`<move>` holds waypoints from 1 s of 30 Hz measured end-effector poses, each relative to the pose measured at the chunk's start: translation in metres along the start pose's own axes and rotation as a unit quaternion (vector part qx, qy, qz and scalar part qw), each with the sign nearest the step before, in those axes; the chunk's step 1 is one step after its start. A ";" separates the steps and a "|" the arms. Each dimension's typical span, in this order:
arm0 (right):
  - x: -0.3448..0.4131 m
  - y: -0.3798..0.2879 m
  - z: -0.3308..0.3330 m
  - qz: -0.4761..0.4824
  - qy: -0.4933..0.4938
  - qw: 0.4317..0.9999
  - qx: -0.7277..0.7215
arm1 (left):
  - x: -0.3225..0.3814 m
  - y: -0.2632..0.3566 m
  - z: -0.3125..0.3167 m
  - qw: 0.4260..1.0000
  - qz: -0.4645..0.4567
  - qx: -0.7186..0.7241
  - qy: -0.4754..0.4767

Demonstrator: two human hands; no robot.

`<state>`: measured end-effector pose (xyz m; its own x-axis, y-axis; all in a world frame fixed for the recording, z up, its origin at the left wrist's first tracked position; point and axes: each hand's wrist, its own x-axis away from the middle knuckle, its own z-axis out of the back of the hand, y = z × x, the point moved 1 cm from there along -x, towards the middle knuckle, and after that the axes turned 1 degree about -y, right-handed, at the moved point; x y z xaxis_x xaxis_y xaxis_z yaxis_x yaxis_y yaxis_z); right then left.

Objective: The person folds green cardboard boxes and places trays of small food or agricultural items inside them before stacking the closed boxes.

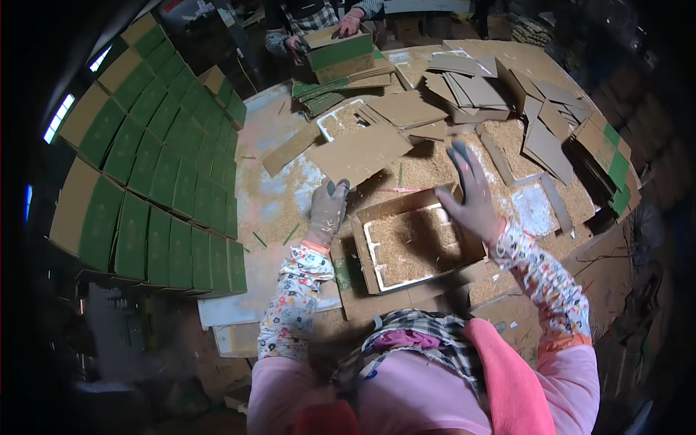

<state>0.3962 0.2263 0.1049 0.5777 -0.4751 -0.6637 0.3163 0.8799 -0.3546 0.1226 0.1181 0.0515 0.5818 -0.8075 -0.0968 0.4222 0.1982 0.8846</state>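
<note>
My left hand [329, 209], in a work glove with dark fingertips, holds the near corner of a flat cardboard sheet [361, 152] between thumb and fingers. My gloved right hand [472, 196] is raised with fingers spread above the right side of an open cardboard box [365, 261]; nothing is seen in it. The box stands in front of me and holds wood shavings [410, 244] inside a white foam frame [387, 287]. Under the box, partly hidden, lies a flattened piece of green-printed cardboard [353, 304].
Green-and-tan boxes [157, 163] are stacked high at the left. Loose cardboard sheets [405, 109] and grey dividers [467, 89] lie at the back and right, near folded cartons [603, 157]. Across the table [255, 136], a co-worker's gloved hands [349, 23] rest on another box [342, 57].
</note>
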 end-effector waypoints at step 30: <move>0.047 -0.018 -0.090 0.110 -0.259 0.955 0.090 | 0.106 -0.007 -0.108 0.752 -0.199 -0.559 -0.288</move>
<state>0.3505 0.1884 0.0208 0.9249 -0.2589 -0.2784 0.2421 0.9657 -0.0937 0.2568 0.0912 -0.0143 -0.0059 -0.9693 0.2458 0.9908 -0.0389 -0.1296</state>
